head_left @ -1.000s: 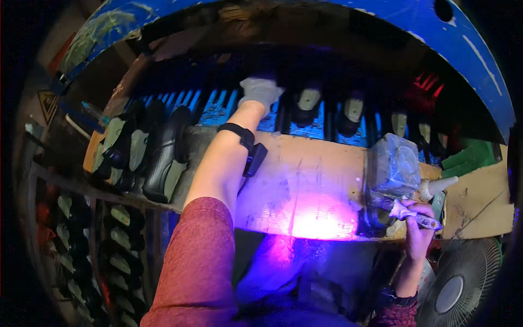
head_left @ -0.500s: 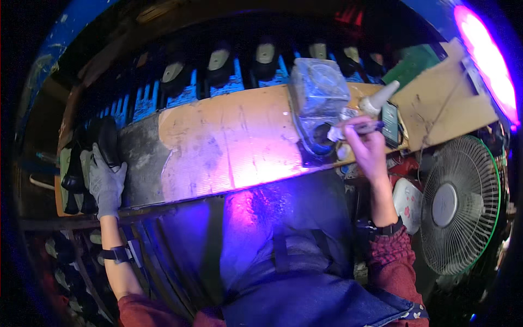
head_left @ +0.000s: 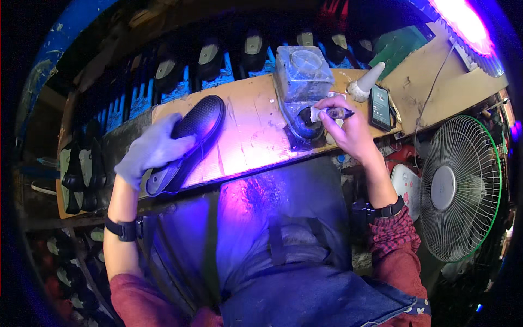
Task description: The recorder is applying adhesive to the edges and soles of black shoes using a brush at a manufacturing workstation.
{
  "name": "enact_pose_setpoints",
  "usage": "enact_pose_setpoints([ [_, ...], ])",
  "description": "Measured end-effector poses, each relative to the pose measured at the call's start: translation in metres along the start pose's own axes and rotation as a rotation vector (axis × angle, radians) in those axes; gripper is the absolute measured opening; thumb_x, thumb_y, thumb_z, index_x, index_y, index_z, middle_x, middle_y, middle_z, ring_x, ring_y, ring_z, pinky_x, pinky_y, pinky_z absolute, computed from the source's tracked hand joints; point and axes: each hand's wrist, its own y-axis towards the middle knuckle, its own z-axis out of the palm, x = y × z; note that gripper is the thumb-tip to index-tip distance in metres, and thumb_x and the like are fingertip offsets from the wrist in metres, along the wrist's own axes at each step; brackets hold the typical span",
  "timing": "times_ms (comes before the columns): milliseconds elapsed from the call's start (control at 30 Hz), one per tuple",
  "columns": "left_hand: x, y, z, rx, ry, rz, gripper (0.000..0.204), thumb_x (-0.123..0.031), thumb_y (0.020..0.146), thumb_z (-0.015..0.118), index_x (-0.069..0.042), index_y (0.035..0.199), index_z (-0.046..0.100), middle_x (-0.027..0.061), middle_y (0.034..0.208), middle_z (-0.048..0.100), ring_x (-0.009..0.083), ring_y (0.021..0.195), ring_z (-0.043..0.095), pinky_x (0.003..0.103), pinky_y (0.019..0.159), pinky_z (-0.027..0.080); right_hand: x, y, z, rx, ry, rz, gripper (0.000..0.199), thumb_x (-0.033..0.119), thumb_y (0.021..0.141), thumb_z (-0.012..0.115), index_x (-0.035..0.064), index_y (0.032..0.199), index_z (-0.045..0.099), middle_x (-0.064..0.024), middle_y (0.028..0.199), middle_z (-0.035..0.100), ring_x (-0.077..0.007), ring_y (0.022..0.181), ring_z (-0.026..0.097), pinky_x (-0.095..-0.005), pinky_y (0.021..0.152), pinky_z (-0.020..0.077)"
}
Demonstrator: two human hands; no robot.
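Note:
My left hand [head_left: 150,152], in a grey glove, grips a black shoe [head_left: 204,121] by its side. The shoe lies tilted over the cardboard-covered bench, its textured black sole turned up. Bare, my right hand [head_left: 351,133] pinches a short dark-handled brush [head_left: 341,113] with a whitish end. That end is at the mouth of a dark round cup [head_left: 308,131], at the foot of a translucent box-shaped container [head_left: 303,76]; the cup's contents are hidden. More black shoes [head_left: 81,174] stand at the bench's left end.
Behind the bench, several black shoes [head_left: 208,62] rest on blue slatted racks. A grey cone [head_left: 368,82] and a phone [head_left: 379,109] sit right of the container. A caged fan [head_left: 444,188] stands at right, below a bright lamp [head_left: 463,24]. Cardboard [head_left: 250,120] covers the bench top.
My left hand has brought the black shoe from the bench's left end toward the middle. My right hand has moved the brush slightly left, to the cup. The whole view has shifted a little.

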Motion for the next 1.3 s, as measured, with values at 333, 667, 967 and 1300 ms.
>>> enact_pose_setpoints([
  [333,-0.035,0.002,0.021,-0.240,0.620,0.164,0.112,-0.051,0.068,0.080,-0.014,0.155,0.022,0.0304,0.121,0.056,0.0452,0.106,0.061,0.051,0.088,0.050,0.002,-0.011,0.001,0.032,0.037,0.089,0.016,0.005,0.093,0.063,0.0001,0.108,0.061,-0.0089,0.106,0.068,-0.0178,0.100,0.063,-0.0313,0.091,0.0476],
  [667,-0.011,-0.035,0.100,-0.766,-0.470,0.619,0.081,-0.030,0.083,0.073,0.002,0.146,0.034,0.0252,0.134,0.053,0.0431,0.120,0.054,0.046,0.103,0.044,-0.013,-0.046,0.031,-0.441,0.603,0.467,0.016,0.017,0.104,0.052,0.0020,0.105,0.056,-0.0115,0.099,0.067,-0.0151,0.081,0.067,-0.0262,0.070,0.0559],
  [967,0.025,-0.085,0.175,-0.649,-0.107,0.766,0.058,-0.041,0.091,0.048,0.006,0.125,0.054,0.0308,0.127,0.054,0.0514,0.112,0.054,0.058,0.098,0.041,0.062,-0.001,0.096,-0.114,0.887,0.258,0.008,0.009,0.100,0.057,0.0019,0.098,0.055,-0.0081,0.087,0.064,-0.0130,0.072,0.066,-0.0250,0.060,0.0532],
  [1300,0.033,-0.083,0.178,-0.692,-0.066,0.874,0.058,-0.041,0.074,0.066,0.003,0.113,0.064,0.0226,0.110,0.060,0.0390,0.098,0.060,0.053,0.089,0.048,0.078,0.020,0.122,0.015,0.750,0.336,0.018,0.019,0.097,0.062,0.0032,0.089,0.057,-0.0076,0.072,0.067,-0.0122,0.061,0.065,-0.0292,0.055,0.0498],
])
